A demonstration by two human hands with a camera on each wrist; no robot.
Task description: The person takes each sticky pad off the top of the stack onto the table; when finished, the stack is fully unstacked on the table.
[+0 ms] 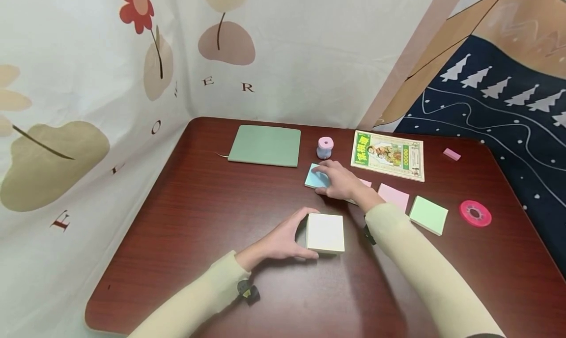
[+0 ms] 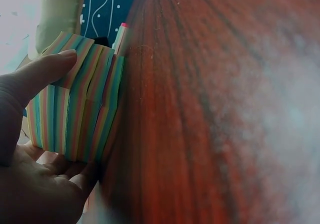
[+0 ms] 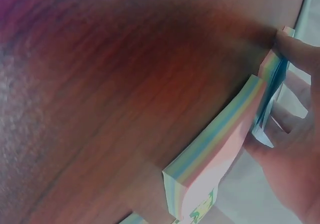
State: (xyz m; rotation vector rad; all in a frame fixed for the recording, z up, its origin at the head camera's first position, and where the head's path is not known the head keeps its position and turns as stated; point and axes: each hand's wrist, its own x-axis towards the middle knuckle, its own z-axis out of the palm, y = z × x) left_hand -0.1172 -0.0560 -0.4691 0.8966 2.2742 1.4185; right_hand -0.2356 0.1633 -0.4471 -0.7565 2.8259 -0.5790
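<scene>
- Our left hand (image 1: 283, 239) grips the white-topped note block (image 1: 325, 233) near the middle of the table (image 1: 199, 220): thumb on its far edge, fingers curled under the near side. The left wrist view shows its rainbow-striped sheet edges (image 2: 75, 109) fanning slightly.
- Our right hand (image 1: 340, 181) lies farther off, over the blue note pad (image 1: 315, 177), its fingertips pinching at the pad's edge (image 3: 270, 79).
- We judge both pads light and fairly stiff as blocks, yet the loose sheets will splay or peel if taken by the top alone.
- Better to hold opposite side faces, squeezing the whole stack.
- The polished table looks slippery, so a pad may slide when pushed.
- The pink pad (image 1: 393, 196) and green pad (image 1: 428, 214) lie to the right.
</scene>
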